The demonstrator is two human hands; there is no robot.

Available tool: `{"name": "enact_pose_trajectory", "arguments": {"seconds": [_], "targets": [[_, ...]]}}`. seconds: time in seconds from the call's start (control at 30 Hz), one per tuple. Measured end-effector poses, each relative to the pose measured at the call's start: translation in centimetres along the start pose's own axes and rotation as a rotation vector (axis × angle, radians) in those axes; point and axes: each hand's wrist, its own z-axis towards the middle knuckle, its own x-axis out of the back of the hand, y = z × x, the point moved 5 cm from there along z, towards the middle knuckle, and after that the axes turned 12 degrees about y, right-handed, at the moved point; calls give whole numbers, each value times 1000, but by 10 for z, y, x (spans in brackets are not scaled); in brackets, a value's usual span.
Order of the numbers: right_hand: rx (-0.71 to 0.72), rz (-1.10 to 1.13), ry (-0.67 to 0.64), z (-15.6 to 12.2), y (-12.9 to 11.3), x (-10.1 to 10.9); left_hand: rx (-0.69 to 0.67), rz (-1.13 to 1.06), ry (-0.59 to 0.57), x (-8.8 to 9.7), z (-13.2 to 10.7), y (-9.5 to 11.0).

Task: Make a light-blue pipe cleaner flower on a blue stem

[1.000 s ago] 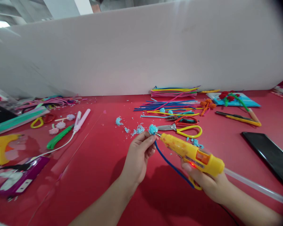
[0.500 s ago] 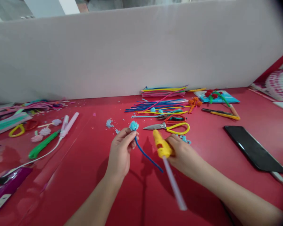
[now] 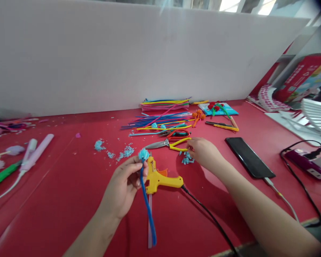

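Observation:
My left hand (image 3: 123,185) is closed on a dark blue pipe-cleaner stem (image 3: 148,210) topped by a light-blue pompom (image 3: 143,154), and holds it upright above the red table (image 3: 69,200). Just right of that stem a yellow glue gun (image 3: 160,178) lies on the table, its black cord trailing toward the front edge. My right hand (image 3: 204,152) is off the gun and holds nothing. Its fingers stretch left, over a small light-blue fluffy piece (image 3: 186,158) and close to the yellow handles of the scissors (image 3: 167,144).
Behind the scissors lie several coloured pipe cleaners (image 3: 163,107), a yellow utility knife (image 3: 222,125) and a red flower on a blue packet (image 3: 218,107). A black phone (image 3: 248,157) and a purple power strip (image 3: 307,165) are at the right. Blue fluff scraps (image 3: 124,152) lie left of centre, and a white board (image 3: 123,60) closes the back.
My right hand has laid the glue gun on the table and moved back toward the scissors. My left hand still holds the pompom stem. The view has swung right.

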Motion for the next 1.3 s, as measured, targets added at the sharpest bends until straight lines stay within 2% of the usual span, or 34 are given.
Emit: {"name": "enact_pose_trajectory", "arguments": {"seconds": [0.07,0.2,0.37,0.53,0.67,0.73,0.9,1.13,1.3], "targets": [[53,8,-22,2,0,-8,27,10,-46,-3,-1,-6],[152,37,-21,3,-15,-21,45,25,-85,-6,-2,-13],[126,127,41,3,-25,-25,47,4,-102,-9,-3,-15],[51,344,113,-4,-38,-7,73,-7,-117,-12,-6,-17],[54,750,227,-12,-55,21,75,-12,-99,-11,-5,-20],[8,863,246,-16,-60,30,80,6,-94,-11,-5,-21],[-193,1098,178,-25,-61,31,82,61,-122,-14,-6,-25],[-191,1180,176,-22,-60,32,82,141,-133,-18,-8,-27],[-334,1430,7,-23,-64,18,93,164,-155,-19,-11,-27]]}}
